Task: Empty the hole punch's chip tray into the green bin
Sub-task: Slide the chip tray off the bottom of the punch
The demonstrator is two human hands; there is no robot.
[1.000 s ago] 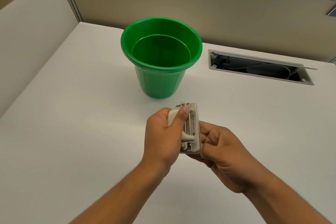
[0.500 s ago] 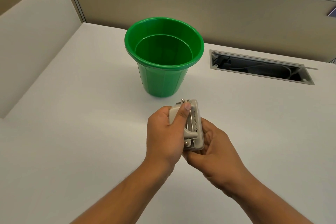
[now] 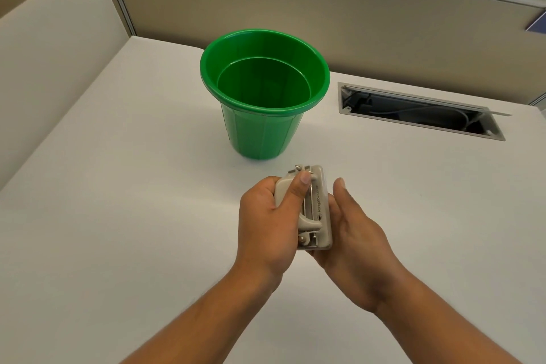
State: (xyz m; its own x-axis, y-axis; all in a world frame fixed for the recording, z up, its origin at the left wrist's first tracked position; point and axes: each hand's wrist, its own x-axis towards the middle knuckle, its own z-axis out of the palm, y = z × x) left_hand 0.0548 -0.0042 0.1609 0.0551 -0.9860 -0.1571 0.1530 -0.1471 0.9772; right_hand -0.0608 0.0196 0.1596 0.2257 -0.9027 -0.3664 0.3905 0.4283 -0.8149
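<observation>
A beige hole punch (image 3: 317,204) is held above the white desk, its handle side turned left. My left hand (image 3: 267,227) grips its handle, the thumb lying along the top. My right hand (image 3: 351,230) cups the punch's base from the right and below, thumb raised beside it. The chip tray under the base is hidden by my fingers. The green bin (image 3: 263,127) stands upright just beyond the punch, its mouth open and its inside bare.
A white desk (image 3: 118,201) spreads under everything. A rectangular cable slot (image 3: 419,111) with cords inside is cut into the desk at the right of the bin. Beige partition walls (image 3: 384,23) close off the back and left.
Both hands and the punch have stayed nearly in place in front of the bin. My right thumb has lifted off the punch's base and now stands beside it.
</observation>
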